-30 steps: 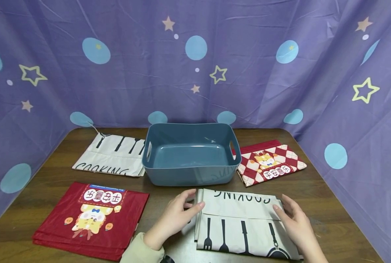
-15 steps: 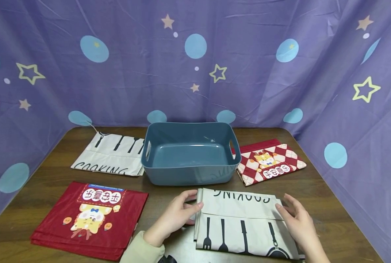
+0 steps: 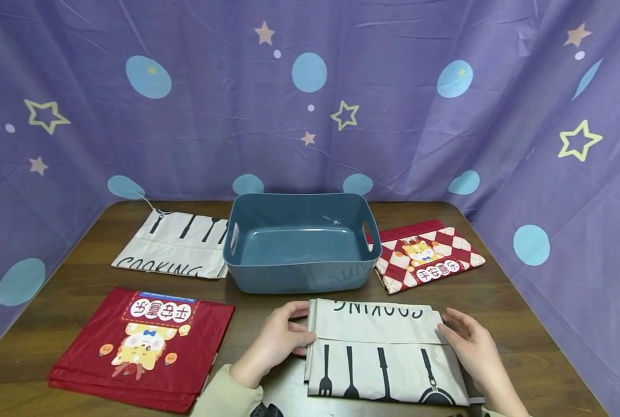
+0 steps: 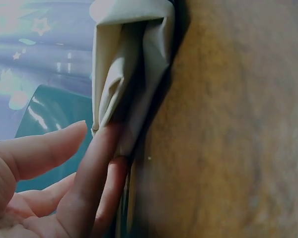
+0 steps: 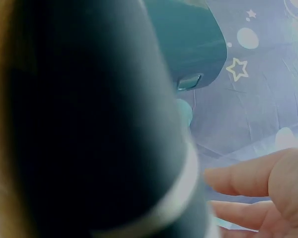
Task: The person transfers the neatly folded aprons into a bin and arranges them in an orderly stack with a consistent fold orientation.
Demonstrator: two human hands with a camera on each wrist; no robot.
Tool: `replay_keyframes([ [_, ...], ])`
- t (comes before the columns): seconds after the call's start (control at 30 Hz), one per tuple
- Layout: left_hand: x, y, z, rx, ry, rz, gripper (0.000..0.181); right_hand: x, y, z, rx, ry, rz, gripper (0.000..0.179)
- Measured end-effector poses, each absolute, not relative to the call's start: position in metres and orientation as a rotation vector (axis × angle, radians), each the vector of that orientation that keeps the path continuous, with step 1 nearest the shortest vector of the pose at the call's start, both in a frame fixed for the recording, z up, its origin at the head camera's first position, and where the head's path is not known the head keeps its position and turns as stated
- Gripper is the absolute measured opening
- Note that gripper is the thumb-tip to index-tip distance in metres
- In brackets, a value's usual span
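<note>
A folded white apron (image 3: 388, 330), printed with COOKING and black kitchen utensils, lies flat on the table in the head view. My left hand (image 3: 281, 336) touches its left edge. In the left wrist view, the fingers (image 4: 97, 173) rest against the apron's layered folds (image 4: 109, 64), while the thumb stays apart from them. At the apron's right edge is my right hand (image 3: 473, 350), with thumb and fingers extended along the side. In the right wrist view, a large dark blurred surface (image 5: 99, 114) hides much of the contact there.
A blue plastic basket (image 3: 304, 278) stands behind the apron. Another white COOKING apron (image 3: 176, 243) lies back left, a folded red cartoon-print cloth (image 3: 190, 347) front left, and a red-checked folded cloth (image 3: 437, 255) back right. A purple curtain (image 3: 310, 156) hangs behind the table.
The folded apron has shifted slightly to the left between my hands. My right hand moved a little right, then back left against the edge. The basket and other cloths stay put.
</note>
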State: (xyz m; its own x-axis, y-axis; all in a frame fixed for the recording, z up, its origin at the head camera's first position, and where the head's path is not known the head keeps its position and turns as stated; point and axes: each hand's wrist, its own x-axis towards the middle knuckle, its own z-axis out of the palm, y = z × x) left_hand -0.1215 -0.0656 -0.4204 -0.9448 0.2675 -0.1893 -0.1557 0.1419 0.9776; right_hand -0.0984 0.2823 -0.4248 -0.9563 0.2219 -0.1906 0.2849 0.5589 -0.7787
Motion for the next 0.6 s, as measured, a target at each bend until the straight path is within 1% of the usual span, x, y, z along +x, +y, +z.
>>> replay_keyframes([
  [0.13, -0.123, -0.067, -0.422, 0.105, 2.050, 1.892, 0.063, -0.099, 0.283, -0.427, 0.507, 2.679, -1.410, 0.058],
  [0.33, -0.127, -0.071, -0.428, 0.094, 1.941, 1.931, 0.064, -0.101, 0.285, -0.427, 0.530, 2.643, -1.445, 0.066],
  [0.6, -0.131, -0.074, -0.432, 0.053, 1.882, 1.924, 0.066, -0.099, 0.286, -0.431, 0.546, 2.600, -1.577, 0.064],
])
